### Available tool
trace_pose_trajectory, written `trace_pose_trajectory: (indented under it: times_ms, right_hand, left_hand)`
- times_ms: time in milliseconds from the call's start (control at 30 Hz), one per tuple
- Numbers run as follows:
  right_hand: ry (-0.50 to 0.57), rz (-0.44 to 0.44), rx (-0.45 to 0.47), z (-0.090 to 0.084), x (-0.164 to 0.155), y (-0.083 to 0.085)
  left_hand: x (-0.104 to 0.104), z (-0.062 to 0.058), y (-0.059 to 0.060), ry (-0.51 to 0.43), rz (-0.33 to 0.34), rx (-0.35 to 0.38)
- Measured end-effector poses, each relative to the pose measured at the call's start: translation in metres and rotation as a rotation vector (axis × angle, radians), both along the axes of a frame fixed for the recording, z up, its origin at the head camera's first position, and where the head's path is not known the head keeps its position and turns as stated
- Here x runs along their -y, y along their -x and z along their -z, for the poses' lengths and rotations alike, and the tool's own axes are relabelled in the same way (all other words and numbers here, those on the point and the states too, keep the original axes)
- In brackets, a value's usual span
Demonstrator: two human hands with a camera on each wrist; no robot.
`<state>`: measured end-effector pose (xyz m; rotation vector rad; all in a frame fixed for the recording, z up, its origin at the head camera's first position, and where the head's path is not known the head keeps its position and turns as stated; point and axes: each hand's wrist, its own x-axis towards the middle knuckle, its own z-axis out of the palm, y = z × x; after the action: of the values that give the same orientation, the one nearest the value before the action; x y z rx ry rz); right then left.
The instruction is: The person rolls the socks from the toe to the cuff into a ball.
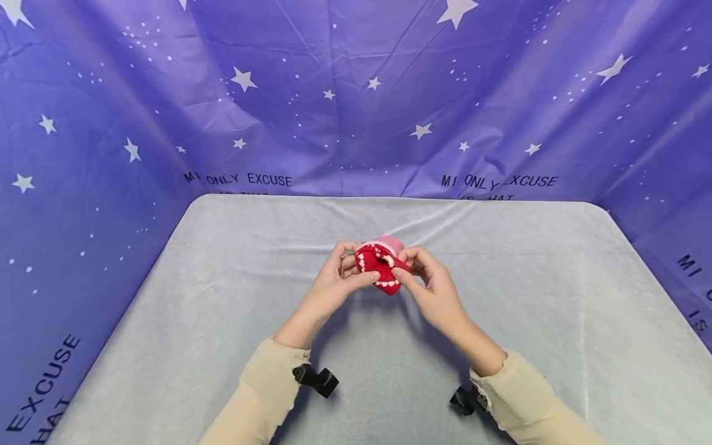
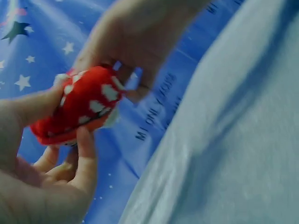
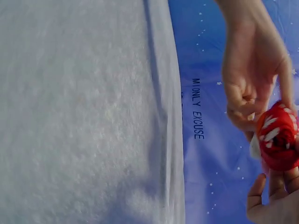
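Sock (image 1: 381, 267), red with white blotches and a pink bit at the top, sits dead centre of the head view, held up above the table (image 1: 556, 321) between both hands.

Nearest the camera, at the bottom of that frame, are two beige sleeves (image 1: 261, 395), each with a black strap clip at the wrist. Going up from there, the left hand (image 1: 334, 287) has its thumb and fingers pinching the sock's left side, and the right hand (image 1: 431, 287) pinches the right side, thumb on the red fabric. So both are grasping it, neither one is loose.

Left wrist view is blurry but shows the same thing: sock (image 2: 79, 105) at centre left, left hand (image 2: 42, 177) in the lower left with the thumb pressed on top and fingers curled underneath, right hand (image 2: 135, 42) coming in from the top and touching the far end.

Right wrist view has the sock (image 3: 278, 135) at the right edge, left hand (image 3: 254, 70) above it, right hand (image 3: 275, 200) in the bottom right corner.

Beyond the hands the grey cloth-covered table runs back to a purple star backdrop (image 1: 356, 93) with "MI ONLY EXCUSE" printed along its lower edge.
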<state>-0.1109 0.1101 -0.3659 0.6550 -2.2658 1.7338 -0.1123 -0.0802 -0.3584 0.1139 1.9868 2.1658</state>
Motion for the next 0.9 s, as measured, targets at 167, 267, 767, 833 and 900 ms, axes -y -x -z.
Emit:
trace_pose_trajectory:
  times_ms: [167, 267, 767, 833, 900]
  right_hand:
    - [0.018, -0.045, 0.098, 0.003, 0.003, -0.003]
    - [0.022, -0.051, 0.122, 0.004, 0.006, -0.006]
    - [0.32, -0.126, 0.338, 0.004, 0.001, -0.005]
    - [0.366, -0.199, 0.38, 0.005, 0.0, -0.004]
    - [0.391, -0.246, 0.414, 0.006, 0.0, -0.004]
  left_hand:
    - [-0.002, 0.006, 0.004, 0.134, -0.096, -0.086]
    - [-0.006, 0.005, 0.006, 0.261, -0.146, -0.206]
    - [0.009, -0.007, 0.006, 0.214, 0.11, -0.108]
    - [0.012, -0.006, 0.007, 0.11, 0.176, -0.062]
    - [0.013, -0.003, 0.008, 0.02, 0.214, 0.0]
